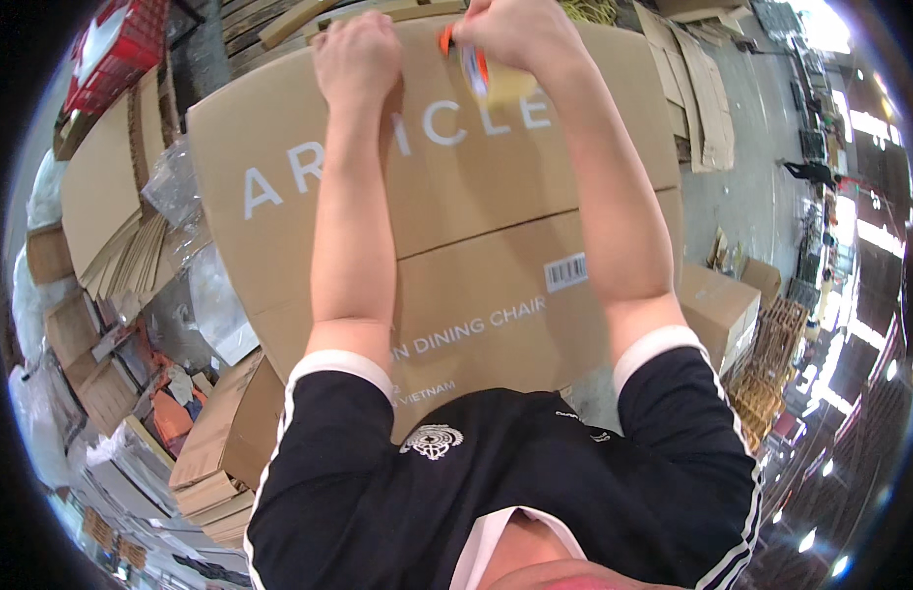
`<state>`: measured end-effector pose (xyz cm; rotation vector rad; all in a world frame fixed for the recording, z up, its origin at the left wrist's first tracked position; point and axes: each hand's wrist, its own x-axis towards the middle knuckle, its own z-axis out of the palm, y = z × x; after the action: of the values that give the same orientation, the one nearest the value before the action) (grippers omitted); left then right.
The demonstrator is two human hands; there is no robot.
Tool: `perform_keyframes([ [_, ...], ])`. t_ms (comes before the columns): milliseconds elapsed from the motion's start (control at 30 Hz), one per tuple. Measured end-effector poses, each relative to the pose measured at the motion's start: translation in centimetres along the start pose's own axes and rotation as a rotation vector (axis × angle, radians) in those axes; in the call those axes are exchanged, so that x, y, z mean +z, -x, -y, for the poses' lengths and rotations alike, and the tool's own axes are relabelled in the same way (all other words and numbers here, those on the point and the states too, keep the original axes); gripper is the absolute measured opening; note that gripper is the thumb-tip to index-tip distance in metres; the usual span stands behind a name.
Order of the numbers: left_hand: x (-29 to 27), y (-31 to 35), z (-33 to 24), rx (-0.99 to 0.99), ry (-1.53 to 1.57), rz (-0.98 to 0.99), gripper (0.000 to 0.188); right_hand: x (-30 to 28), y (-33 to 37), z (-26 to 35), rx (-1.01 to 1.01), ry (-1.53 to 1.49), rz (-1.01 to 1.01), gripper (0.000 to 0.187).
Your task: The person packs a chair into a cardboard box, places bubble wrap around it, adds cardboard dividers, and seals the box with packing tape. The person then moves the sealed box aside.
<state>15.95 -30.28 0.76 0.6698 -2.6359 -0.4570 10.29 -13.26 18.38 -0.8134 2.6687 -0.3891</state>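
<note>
A large brown cardboard box (476, 187) with white printing and a small barcode label (565, 272) stands in front of me, and both my arms reach across it. At its far edge, my right hand (505, 34) grips a tape dispenser (471, 69) with orange parts; a yellowish, blurred roll or strip of tape shows beside it. My left hand (358, 59) is at the same far edge, farther left, back of the hand up. Its fingers bend toward the edge and are smeared, so what they touch is hidden. A seam crosses the box's face.
Flattened cardboard sheets (102, 197) lie on the left near a red crate (117, 54) and clear plastic wrap (176, 182). Another carton (220, 423) is by my left elbow, and one (717, 305) stands at the right. Wooden pallet slats (255, 34) lie beyond the box.
</note>
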Motion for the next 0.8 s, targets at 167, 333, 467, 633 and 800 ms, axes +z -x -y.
perform_keyframes([
  [167, 0.3, -0.6, -0.7, 0.0, 0.023, -0.036, 0.043, 3.7, 23.9, -5.4, 0.124, -0.121, 0.039, 0.032],
  [333, -0.7, 2.4, -6.4, -0.072, 0.964, -0.049, 0.026, 2.6, 39.5, -8.9, 0.261, -0.697, -0.207, 0.027],
  [467, -2.4, 4.6, -9.8, 0.019, 1.588, 0.637, 0.025, 1.4, 33.4, -10.8, 0.262, -1.638, -0.495, 0.041],
  [633, -3.6, 5.2, -9.8, 0.191, 1.591, 0.748, 0.031, 6.1, 20.9, -12.3, 0.022, -2.177, -0.481, 0.045],
  [800, -3.5, 5.3, -10.1, 0.183, 1.553, 0.698, 0.035, 9.3, 16.3, -11.1, 0.024, -2.135, -0.391, 0.044],
])
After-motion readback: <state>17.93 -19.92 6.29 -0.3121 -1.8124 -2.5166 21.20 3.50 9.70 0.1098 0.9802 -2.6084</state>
